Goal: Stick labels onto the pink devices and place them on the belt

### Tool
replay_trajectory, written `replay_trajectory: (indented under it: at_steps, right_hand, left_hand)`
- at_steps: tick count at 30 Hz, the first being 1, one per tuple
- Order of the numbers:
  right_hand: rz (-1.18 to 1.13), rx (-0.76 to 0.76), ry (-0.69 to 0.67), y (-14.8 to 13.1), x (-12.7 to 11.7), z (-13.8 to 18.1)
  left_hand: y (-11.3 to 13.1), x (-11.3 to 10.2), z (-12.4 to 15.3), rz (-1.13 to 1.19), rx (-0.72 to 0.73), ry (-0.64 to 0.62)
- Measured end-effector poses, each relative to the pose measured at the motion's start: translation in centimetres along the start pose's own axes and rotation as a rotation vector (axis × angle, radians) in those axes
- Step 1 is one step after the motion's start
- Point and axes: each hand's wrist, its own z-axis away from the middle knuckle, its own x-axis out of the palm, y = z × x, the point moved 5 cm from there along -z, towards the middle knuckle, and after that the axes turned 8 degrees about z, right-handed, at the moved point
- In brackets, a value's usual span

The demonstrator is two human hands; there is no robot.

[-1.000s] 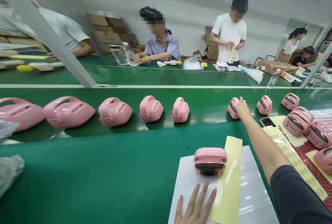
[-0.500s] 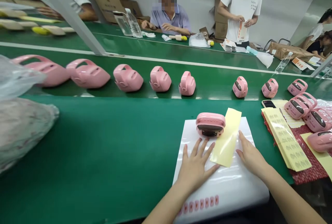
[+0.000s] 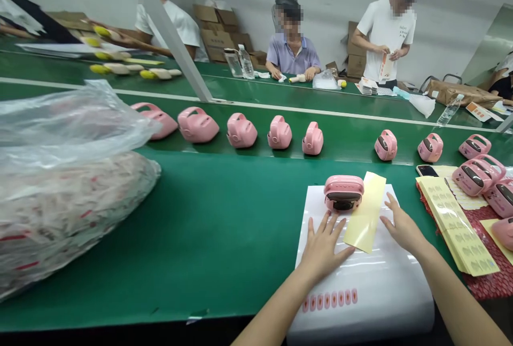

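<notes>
My left hand (image 3: 324, 244) lies flat with fingers spread on a white sticker sheet (image 3: 364, 287), its fingertips close to a pink handled device (image 3: 343, 188) with a dark front panel. A pale yellow strip of backing paper (image 3: 366, 212) lies on the sheet beside the device, its lower end near my left thumb. To the right of the strip, my right hand (image 3: 403, 228) hovers or rests over the sheet with fingers apart, holding nothing. A row of small pink stickers (image 3: 331, 300) runs along the sheet's lower part.
Several pink devices (image 3: 241, 131) stand in a row on the green belt (image 3: 344, 148). A clear plastic bag (image 3: 72, 202) bulges at left. Yellow sticker sheets (image 3: 457, 228) lie on red bubble wrap (image 3: 481, 282) at right, near more devices (image 3: 476, 174) and a phone (image 3: 427, 171). Co-workers (image 3: 292, 49) are across.
The view has swung left, so everything sits further right and more of the plastic bag shows. My right hand's fingers have spread a little. My left hand stays by the device.
</notes>
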Motion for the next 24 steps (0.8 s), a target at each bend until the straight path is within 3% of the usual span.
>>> replay_trajectory:
  at_steps: [3,6,9,13,18,21,24]
  right_hand:
    - [-0.075,-0.069,0.099,-3.5,-3.2,-3.2]
    - [-0.084,-0.213,0.038,-9.0,-4.3,-8.2]
    - [0.099,-0.300,-0.080,-15.0,-3.4,-14.2]
    - [0.216,-0.187,-0.002,-20.6,-1.4,-22.0]
    - [0.220,-0.021,-0.040,-22.6,2.0,-28.0]
    - [0.173,0.050,-0.058,-22.0,2.6,-28.8]
    - [0.109,0.055,-0.032,-21.4,1.1,-28.1]
  left_hand:
    - [-0.5,-0.6,0.4,0.016,0.033,-0.002]
    - [-1.0,-0.9,0.6,0.034,0.069,0.040]
    - [-1.7,-0.9,0.7,0.087,0.113,0.160]
    - [-2.8,-0.5,0.8,0.088,0.225,0.326]
    - [-4.3,-0.1,0.7,0.019,0.406,0.473]
    - [-4.8,0.2,0.4,0.030,0.444,0.478]
    - [-5.0,0.2,0.4,0.149,0.391,0.511]
